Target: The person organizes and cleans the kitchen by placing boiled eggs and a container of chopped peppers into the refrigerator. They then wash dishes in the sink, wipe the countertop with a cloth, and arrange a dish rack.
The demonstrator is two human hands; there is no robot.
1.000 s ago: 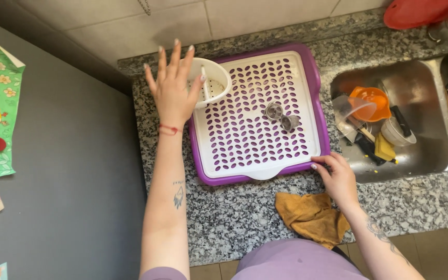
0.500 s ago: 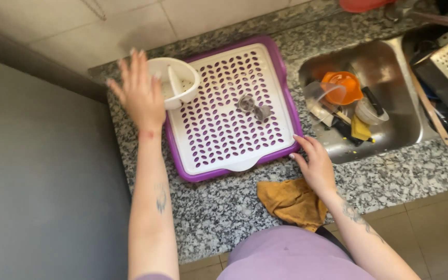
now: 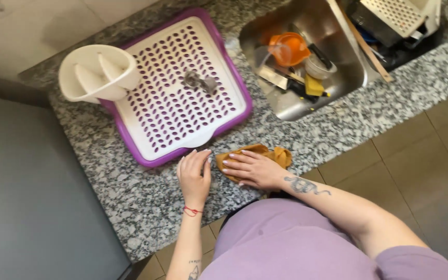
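Observation:
My left hand [image 3: 194,176] rests flat on the speckled granite counter [image 3: 130,207], fingers together, just below the front rim of the purple dish-drainer tray [image 3: 146,158]. My right hand [image 3: 251,168] lies palm down on a crumpled mustard-yellow cloth [image 3: 278,154] beside it, fingers spread over the fabric. The tray holds a white perforated insert [image 3: 172,114] with a small grey metal piece [image 3: 199,81] on it. A white cutlery holder [image 3: 98,72] sits at the tray's far left corner.
A steel sink [image 3: 307,106] to the right holds an orange cup [image 3: 288,48], a yellow sponge [image 3: 313,85], utensils and a small bowl. A metal grater [image 3: 395,15] lies in the far basin. A grey appliance surface [image 3: 32,202] borders the counter on the left; tiled floor right.
My left hand came down from the cutlery holder to the counter by the tray's front edge. My right hand moved from the tray's corner onto the yellow cloth. The view shifted right.

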